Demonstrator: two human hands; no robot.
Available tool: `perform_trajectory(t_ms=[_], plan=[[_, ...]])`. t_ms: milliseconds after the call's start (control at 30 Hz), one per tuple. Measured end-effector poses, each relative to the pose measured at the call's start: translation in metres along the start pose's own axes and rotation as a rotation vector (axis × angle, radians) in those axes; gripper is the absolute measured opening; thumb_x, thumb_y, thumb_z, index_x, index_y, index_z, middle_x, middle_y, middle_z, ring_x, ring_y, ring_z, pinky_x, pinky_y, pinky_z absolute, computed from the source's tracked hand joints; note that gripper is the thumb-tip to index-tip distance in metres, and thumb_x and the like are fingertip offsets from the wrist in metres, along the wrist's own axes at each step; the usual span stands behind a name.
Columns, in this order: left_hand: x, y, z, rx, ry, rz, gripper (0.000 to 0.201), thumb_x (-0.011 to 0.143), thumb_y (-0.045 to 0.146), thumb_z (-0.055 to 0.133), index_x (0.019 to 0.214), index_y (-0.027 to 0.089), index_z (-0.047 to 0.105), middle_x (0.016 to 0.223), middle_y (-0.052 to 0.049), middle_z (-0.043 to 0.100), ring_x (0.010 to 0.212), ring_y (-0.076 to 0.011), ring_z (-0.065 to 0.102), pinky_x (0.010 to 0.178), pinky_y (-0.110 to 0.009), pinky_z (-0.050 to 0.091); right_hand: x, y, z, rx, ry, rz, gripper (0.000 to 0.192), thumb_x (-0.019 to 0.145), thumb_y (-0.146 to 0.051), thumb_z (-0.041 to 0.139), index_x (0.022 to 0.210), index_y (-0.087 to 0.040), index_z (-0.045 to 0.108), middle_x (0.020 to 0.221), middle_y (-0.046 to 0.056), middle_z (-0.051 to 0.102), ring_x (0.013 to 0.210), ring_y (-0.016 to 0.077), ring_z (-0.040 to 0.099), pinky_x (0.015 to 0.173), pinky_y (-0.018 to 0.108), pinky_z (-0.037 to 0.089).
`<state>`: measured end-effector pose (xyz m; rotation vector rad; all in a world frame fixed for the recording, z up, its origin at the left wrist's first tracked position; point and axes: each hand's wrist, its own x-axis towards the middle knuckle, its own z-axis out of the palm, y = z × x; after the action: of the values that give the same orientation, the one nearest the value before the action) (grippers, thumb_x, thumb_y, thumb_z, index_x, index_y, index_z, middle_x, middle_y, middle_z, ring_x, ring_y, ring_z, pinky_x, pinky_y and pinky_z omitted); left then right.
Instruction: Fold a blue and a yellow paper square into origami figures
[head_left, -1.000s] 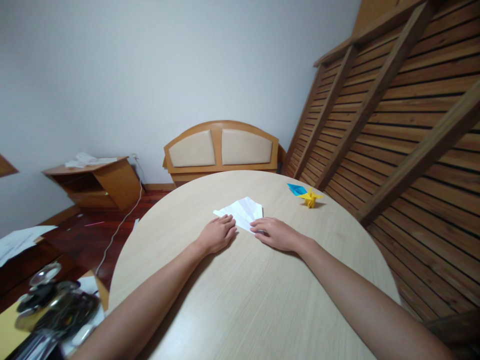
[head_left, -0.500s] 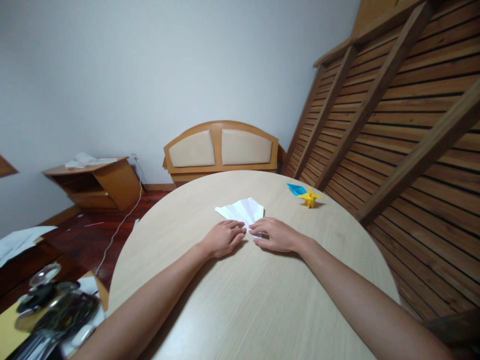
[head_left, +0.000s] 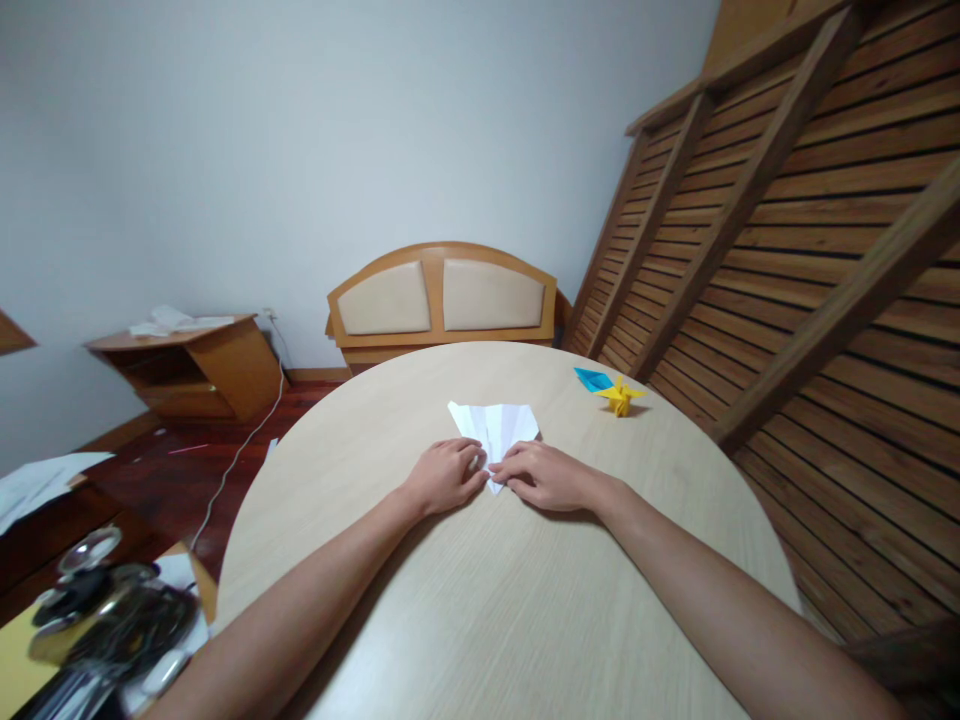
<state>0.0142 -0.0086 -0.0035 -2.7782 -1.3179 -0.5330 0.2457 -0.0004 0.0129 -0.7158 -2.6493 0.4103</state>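
A sheet of folded white paper (head_left: 504, 425) lies on the round table, creased into a fan-like shape with its narrow point towards me. My left hand (head_left: 447, 474) grips its left edge near the point, fingers bent and thumb close by. From the other side, my right hand (head_left: 551, 476) has its fingertips closed on the paper near the same tip. The fingers hide parts of the lower folds. To the far right stand a yellow folded paper figure (head_left: 620, 398) and a flat blue folded paper piece (head_left: 593, 380), both apart from my hands.
The round wooden table (head_left: 480, 620) spans the front. At lower left a side surface carries a glass pot (head_left: 112, 610) and papers. A padded headboard (head_left: 442, 295) stands behind the table; a slatted wooden frame (head_left: 787, 270) leans at right. A low cabinet (head_left: 195, 365) is at left.
The white paper has turned so its point faces me, and its wide end has shifted slightly right. Both hands have made small moves at its lower edges.
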Motion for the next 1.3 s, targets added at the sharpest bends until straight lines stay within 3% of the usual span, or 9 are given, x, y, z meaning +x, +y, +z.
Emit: perform_trajectory(t_ms=[200,400,600,933,1300], plan=[[-0.0015,-0.0014,0.0021,-0.052,0.004,-0.018,0.033,0.09,0.039,0.056,0.116,0.02,0.064,0.127,-0.01,0.064,0.114,-0.0255,0.062,0.101,-0.038,0.048,-0.0002,0.001,-0.0004,-0.018,-0.014,-0.061,0.03,0.087,-0.015,0.058,0.109,-0.025,0.076,0.118,0.006,0.072,0.107,0.022,0.063,0.097,0.037,0.046],[-0.0015,0.0017,0.0019,-0.046,-0.001,-0.044,0.038,0.088,0.04,0.058,0.12,0.019,0.064,0.129,-0.01,0.063,0.116,-0.0268,0.06,0.102,-0.04,0.047,-0.0005,0.0026,-0.0001,-0.01,0.004,-0.071,0.028,0.086,-0.012,0.058,0.104,-0.023,0.076,0.112,0.006,0.072,0.104,0.0209,0.064,0.097,0.036,0.045],[-0.0006,0.0044,-0.0004,-0.028,-0.031,-0.048,0.041,0.087,0.044,0.059,0.118,0.017,0.065,0.129,-0.012,0.062,0.116,-0.028,0.06,0.102,-0.04,0.048,-0.0019,0.0052,0.0016,0.005,0.068,-0.023,0.029,0.082,-0.011,0.06,0.108,-0.02,0.07,0.109,0.008,0.072,0.106,0.0227,0.063,0.099,0.039,0.045],[-0.0025,-0.0001,0.0018,-0.045,-0.033,-0.014,0.046,0.086,0.045,0.061,0.121,0.016,0.064,0.132,-0.013,0.06,0.121,-0.0289,0.057,0.109,-0.043,0.042,0.0,0.0063,0.0036,-0.073,0.041,-0.063,0.033,0.085,-0.007,0.052,0.109,-0.021,0.071,0.116,0.007,0.072,0.116,0.0234,0.06,0.107,0.045,0.036],[-0.0033,0.0008,-0.0009,-0.044,-0.053,0.003,0.061,0.089,0.047,0.056,0.145,0.022,0.047,0.136,-0.012,0.057,0.123,-0.0291,0.055,0.109,-0.046,0.04,-0.0009,0.0059,0.0029,-0.079,0.048,0.02,0.036,0.086,-0.012,0.053,0.117,-0.021,0.07,0.125,0.009,0.067,0.118,0.0243,0.058,0.104,0.042,0.042]])
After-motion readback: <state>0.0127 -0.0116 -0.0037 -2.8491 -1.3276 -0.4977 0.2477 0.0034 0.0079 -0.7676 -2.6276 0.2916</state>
